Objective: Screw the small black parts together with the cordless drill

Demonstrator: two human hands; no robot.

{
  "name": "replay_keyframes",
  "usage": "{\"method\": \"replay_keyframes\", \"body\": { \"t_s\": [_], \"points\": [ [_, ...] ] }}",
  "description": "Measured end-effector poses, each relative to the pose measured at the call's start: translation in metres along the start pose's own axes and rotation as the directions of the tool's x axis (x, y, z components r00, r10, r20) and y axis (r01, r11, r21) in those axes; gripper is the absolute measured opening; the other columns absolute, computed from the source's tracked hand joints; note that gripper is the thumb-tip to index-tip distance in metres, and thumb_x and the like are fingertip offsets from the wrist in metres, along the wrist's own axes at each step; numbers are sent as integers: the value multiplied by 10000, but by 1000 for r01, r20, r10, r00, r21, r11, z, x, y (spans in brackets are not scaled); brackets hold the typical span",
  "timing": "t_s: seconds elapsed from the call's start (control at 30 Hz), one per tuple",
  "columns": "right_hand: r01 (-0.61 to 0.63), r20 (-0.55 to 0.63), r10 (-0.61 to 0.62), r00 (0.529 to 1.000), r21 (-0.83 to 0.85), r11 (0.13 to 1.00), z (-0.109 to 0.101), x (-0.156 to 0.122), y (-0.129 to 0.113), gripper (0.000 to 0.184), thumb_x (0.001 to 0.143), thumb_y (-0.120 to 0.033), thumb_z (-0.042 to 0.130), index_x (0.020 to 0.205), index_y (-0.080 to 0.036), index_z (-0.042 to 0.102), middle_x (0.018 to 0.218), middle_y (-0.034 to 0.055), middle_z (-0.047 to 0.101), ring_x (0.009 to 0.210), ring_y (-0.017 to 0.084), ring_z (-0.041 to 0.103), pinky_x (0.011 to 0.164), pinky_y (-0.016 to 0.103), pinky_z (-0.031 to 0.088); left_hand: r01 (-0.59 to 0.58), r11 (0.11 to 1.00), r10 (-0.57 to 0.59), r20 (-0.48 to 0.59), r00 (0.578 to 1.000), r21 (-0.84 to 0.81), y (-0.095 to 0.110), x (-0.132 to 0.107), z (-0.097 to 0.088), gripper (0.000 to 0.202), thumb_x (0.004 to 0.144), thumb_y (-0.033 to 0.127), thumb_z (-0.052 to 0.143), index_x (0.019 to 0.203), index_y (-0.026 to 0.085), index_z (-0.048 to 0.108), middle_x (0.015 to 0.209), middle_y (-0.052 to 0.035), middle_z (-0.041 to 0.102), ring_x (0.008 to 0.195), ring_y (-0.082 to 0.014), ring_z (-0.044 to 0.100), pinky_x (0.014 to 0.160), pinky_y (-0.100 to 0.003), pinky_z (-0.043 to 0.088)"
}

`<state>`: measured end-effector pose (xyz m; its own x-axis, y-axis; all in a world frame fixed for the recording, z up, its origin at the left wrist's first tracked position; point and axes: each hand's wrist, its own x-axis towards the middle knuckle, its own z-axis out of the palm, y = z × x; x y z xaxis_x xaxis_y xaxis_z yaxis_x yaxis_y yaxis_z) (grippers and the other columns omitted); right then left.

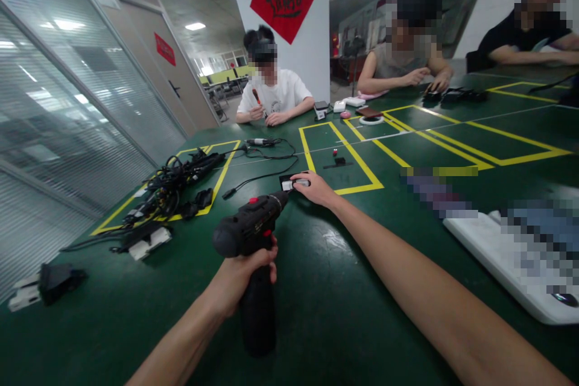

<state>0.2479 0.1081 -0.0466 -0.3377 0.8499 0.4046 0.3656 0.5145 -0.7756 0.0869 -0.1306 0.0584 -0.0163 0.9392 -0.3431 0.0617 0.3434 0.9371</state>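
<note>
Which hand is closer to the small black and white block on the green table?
Right. The right hand touches the small black and white block; the left hand is farther back, gripping a black cordless drill whose tip reaches toward the block.

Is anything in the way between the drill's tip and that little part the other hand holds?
Nothing visible: the cordless drill in the left hand points straight at the small black-and-white part held by the right hand, tip close beside it.
</note>
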Motion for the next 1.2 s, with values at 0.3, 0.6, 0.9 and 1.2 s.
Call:
{"method": "replay_keyframes", "body": {
  "t_s": [0.3, 0.6, 0.9, 1.2],
  "points": [
    [-18, 2, 18, 1000, 18, 1000, -3, 0, -2, 268, 867, -297, 639, 1099, -231, 757, 1133, 73, 646, 1066, 202, 601, 1003, 328, 422, 12, 1000, -12, -7, 1000, 2, 2, -1, 0, 360, 680, 306, 720, 978, 144, 599, 728, -10, 617, 554, -130, 547, 575, -272, 428],
    [-16, -5, 16, 1000, 33, 999, -2, 0, 0, 269, 857, -285, 634, 1087, -225, 760, 1155, 77, 651, 1052, 206, 612, 998, 334, 431, -6, 1000, 7, -40, 999, 15, 5, -4, 5, 329, 668, 297, 709, 940, 137, 615, 753, -22, 622, 539, -123, 548, 563, -273, 417],
    [-12, -10, 13, 1000, 18, 1000, -1, 1, 1, 280, 862, -297, 637, 1100, -217, 759, 1139, 78, 656, 1042, 204, 611, 986, 328, 433, -23, 998, 23, -6, 1000, 63, 8, -2, 7, 238, 711, 288, 660, 884, 144, 583, 621, 8, 581, 536, -136, 546, 574, -269, 400],
    [-12, -5, 12, 1000, 5, 1000, -2, 1, 0, 288, 863, -312, 634, 1107, -223, 758, 1144, 73, 663, 1001, 201, 605, 965, 323, 444, -53, 996, 53, 0, 999, 71, 8, -2, 8, 280, 688, 304, 696, 896, 141, 603, 747, -7, 604, 540, -129, 568, 570, -272, 416]
  ]
}}
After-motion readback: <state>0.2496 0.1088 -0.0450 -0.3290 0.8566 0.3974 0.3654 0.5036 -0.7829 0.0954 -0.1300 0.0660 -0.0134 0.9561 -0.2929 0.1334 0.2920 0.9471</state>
